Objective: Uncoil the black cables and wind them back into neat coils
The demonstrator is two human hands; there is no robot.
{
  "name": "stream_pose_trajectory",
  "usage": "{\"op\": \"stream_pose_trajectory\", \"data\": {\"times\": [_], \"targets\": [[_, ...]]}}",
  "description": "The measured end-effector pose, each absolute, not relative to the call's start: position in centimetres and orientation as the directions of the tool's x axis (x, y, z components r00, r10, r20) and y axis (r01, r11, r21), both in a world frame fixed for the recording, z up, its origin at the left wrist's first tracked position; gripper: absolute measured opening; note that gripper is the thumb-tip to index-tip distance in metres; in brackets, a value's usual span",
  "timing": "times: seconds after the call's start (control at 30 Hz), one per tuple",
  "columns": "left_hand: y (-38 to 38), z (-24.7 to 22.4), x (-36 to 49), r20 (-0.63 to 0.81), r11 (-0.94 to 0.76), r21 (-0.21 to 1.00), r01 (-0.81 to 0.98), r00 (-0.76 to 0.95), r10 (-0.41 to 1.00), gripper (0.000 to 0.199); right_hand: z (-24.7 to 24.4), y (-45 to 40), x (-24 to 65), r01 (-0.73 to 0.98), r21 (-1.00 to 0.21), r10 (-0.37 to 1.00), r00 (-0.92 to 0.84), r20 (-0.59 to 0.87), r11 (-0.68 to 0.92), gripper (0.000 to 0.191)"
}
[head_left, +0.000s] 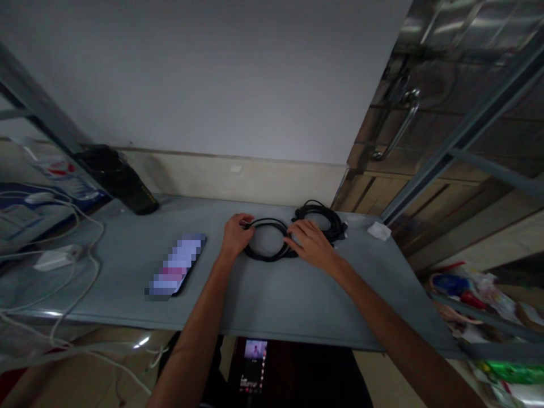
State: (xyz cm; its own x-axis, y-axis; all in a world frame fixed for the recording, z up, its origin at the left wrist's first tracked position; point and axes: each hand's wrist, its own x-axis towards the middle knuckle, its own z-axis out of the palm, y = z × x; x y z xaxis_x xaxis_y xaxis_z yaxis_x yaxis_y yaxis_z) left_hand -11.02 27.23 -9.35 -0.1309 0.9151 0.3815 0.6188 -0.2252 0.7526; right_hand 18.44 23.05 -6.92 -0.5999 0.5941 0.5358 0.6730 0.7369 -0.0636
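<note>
A coiled black cable point(267, 258) lies as a ring on the grey tabletop between my two hands. My left hand point(236, 235) grips the left side of the ring, its thumb and fingers closed around the strands. At the ring's right side, my right hand point(312, 243) has its bent fingers closed on the cable, hiding part of it. Just behind my right hand rests a second black cable coil point(329, 220). A phone point(181, 265) with a lit, blurred screen lies to the left of my left hand.
A dark bottle-shaped container point(123, 181) leans at the back left. White cords and a white adapter point(58, 257) cover the table's left end. A crumpled white paper point(379, 230) sits near the right edge. Metal posts point(450, 141) flank the table. Another phone point(254, 365) shows below its front edge.
</note>
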Motion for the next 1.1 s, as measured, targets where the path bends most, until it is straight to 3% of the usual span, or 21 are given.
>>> {"op": "stream_pose_trajectory", "data": {"times": [0.07, 0.2, 0.37, 0.47, 0.7, 0.9, 1.1], "targets": [[27.1, -9.3, -10.9, 0.377, -0.221, 0.742, 0.633, -0.123, 0.918, 0.026, -7.2, 23.5, 20.7, 0.769, -0.119, 0.674, -0.461, 0.577, 0.629, 0.04], [26.9, -9.1, -10.5, 0.386, -0.209, 0.746, 0.632, -0.154, 0.91, 0.018, -8.8, 24.1, 23.3, 0.871, -0.199, 0.786, -0.278, 0.553, 0.449, 0.056], [26.8, -8.4, -10.1, 0.456, -0.212, 0.799, 0.563, -0.338, 0.823, 0.033, -9.6, 24.2, 23.6, 0.867, -0.229, 0.836, -0.307, 0.455, 0.443, 0.039], [27.0, -8.3, -10.2, 0.451, -0.228, 0.852, 0.472, -0.438, 0.778, 0.035, -9.2, 24.2, 23.6, 0.878, -0.222, 0.847, -0.298, 0.439, 0.424, 0.04], [27.2, -8.3, -10.1, 0.407, -0.25, 0.902, 0.353, -0.498, 0.765, 0.036, -8.7, 24.6, 24.1, 0.944, -0.234, 0.911, -0.127, 0.393, 0.233, 0.039], [26.6, -7.6, -9.4, 0.41, -0.277, 0.905, 0.323, -0.49, 0.77, 0.038, -9.0, 24.6, 24.3, 0.918, -0.282, 0.908, -0.157, 0.388, 0.279, 0.037], [25.9, -6.7, -8.8, 0.444, -0.361, 0.895, 0.262, -0.453, 0.773, 0.038, -9.6, 24.6, 24.3, 0.886, -0.249, 0.862, -0.257, 0.437, 0.39, 0.05]]}}
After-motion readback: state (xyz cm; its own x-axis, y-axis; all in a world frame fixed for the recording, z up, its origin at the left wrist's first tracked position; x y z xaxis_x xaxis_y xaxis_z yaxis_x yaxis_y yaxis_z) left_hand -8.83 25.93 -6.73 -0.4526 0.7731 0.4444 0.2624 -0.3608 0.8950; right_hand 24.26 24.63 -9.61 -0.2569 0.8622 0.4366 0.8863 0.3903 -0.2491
